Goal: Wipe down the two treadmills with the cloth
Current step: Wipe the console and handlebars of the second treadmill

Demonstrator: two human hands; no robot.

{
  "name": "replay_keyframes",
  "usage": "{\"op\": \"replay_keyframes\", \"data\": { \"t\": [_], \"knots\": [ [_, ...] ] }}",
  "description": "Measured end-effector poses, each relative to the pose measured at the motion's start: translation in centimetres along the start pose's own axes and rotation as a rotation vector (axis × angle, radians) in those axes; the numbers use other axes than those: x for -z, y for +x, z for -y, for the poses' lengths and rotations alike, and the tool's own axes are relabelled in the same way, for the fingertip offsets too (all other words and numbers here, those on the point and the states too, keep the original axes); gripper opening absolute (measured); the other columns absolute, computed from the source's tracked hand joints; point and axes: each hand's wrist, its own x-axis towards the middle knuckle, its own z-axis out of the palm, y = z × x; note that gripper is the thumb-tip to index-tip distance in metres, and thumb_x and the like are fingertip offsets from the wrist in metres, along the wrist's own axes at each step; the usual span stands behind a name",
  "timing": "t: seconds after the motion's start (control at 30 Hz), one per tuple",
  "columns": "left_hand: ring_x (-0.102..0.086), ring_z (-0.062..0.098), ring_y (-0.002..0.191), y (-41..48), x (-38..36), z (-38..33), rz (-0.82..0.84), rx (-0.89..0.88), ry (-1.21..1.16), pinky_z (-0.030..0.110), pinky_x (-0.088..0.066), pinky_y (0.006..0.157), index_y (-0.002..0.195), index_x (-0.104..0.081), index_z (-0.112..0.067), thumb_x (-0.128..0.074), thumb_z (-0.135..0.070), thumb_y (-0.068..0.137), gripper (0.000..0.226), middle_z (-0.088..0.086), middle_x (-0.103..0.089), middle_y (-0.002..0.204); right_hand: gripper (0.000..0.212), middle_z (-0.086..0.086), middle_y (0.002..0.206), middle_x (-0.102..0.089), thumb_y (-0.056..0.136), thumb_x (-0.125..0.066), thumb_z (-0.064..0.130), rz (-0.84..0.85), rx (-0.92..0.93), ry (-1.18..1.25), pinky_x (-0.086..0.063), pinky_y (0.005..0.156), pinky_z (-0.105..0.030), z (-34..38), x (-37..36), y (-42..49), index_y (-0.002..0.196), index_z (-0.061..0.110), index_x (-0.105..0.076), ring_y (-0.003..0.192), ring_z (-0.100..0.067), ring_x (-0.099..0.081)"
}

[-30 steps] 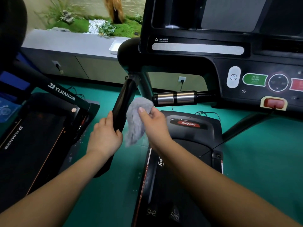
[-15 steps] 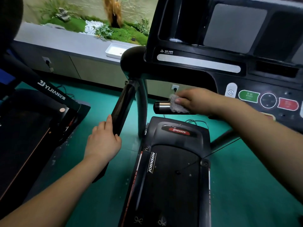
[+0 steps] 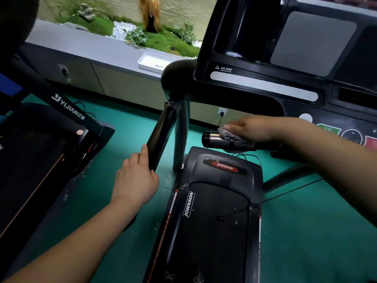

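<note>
Right hand (image 3: 257, 128): the grip is closed on the grey cloth (image 3: 228, 134), with the fingers bent over it and holding it down on top of the short handlebar (image 3: 212, 138). The thumb is hidden. The cloth lies bunched just right of the bar's shiny metal end, touching it. The bar sticks out to the left from under the console (image 3: 265, 78).

Left hand (image 3: 135, 178): the grip is closed round the black side handrail (image 3: 161, 133), which slopes down from the console's left corner toward the near left. The forefinger lies along the rail and the thumb is on its right side.

Both arms reach in from the near edge. Below the handlebar lies the Johnson treadmill (image 3: 214, 221), with its motor cover on the far side and its dark belt running toward the viewer. A thin black cord (image 3: 285, 195) crosses the belt from the right.

To the left, apart from it, stands the Yijian treadmill (image 3: 40, 150), with its brand name on a slanted upright. Both machines rest on a green floor (image 3: 306, 231).

At the far side, a grey ledge (image 3: 81, 43) carries a white tray (image 3: 155, 61). Behind it lies a moss garden (image 3: 159, 39). A wall socket (image 3: 222, 112) with a plug in it shows between the handrail and the right hand.
</note>
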Motion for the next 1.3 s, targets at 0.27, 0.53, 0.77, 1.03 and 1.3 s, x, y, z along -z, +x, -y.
{"op": "replay_keyframes", "data": {
  "t": [0.27,0.53,0.77,1.03,1.3],
  "knots": [
    [-0.042,0.027,0.114,0.0,0.2,-0.2,0.018,0.007,-0.005,0.041,-0.041,0.092,0.152,-0.005,-0.015,-0.041,-0.03,0.089,0.074,0.007,-0.04,0.136,0.044,0.0,0.128,-0.059,0.096,-0.034,0.055,-0.097,0.153,-0.08,-0.041,0.103,-0.038,3.5,-1.2,2.2,0.129,0.032,-0.052,0.119,-0.023,-0.054],
    [-0.042,0.025,0.115,-0.2,0.4,-0.1,0.017,0.009,-0.029,0.041,-0.041,0.093,0.152,-0.006,-0.016,-0.042,-0.029,0.089,0.074,0.007,-0.041,0.135,0.05,-0.006,0.106,-0.051,0.082,-0.031,0.059,-0.389,0.372,-0.411,-0.052,0.07,-0.041,3.8,-4.1,0.4,0.118,0.037,-0.058,0.091,-0.031,-0.058],
    [-0.042,0.027,0.114,0.0,0.4,0.0,0.018,0.009,-0.041,0.042,-0.042,0.092,0.152,-0.006,-0.015,-0.043,-0.029,0.089,0.074,0.008,-0.042,0.135,0.036,-0.008,0.107,-0.059,0.091,-0.06,0.031,-0.604,0.261,-0.078,-0.051,0.078,-0.039,0.9,-4.7,-1.9,0.127,0.033,-0.06,0.097,-0.031,-0.061],
    [-0.031,0.031,0.126,0.8,2.4,-1.4,0.019,0.093,-0.084,0.048,-0.033,0.102,0.147,-0.031,-0.023,-0.049,-0.037,0.088,0.063,0.008,-0.034,0.142,0.033,-0.007,0.101,-0.059,0.09,-0.063,0.023,-1.025,0.187,0.348,-0.037,0.083,-0.02,1.1,-3.4,-4.8,0.123,0.019,-0.064,0.096,-0.018,-0.054],
    [-0.033,0.03,0.127,7.5,8.3,-13.2,-0.373,-0.114,-0.462,0.043,-0.031,0.103,0.139,-0.043,-0.021,-0.049,-0.032,0.094,0.047,0.005,-0.04,0.141,0.038,-0.016,0.117,-0.055,0.091,-0.058,0.024,-1.275,0.048,0.085,-0.04,0.09,-0.03,-5.1,0.8,-7.4,0.128,0.016,-0.06,0.104,-0.032,-0.052]
  ]
}}
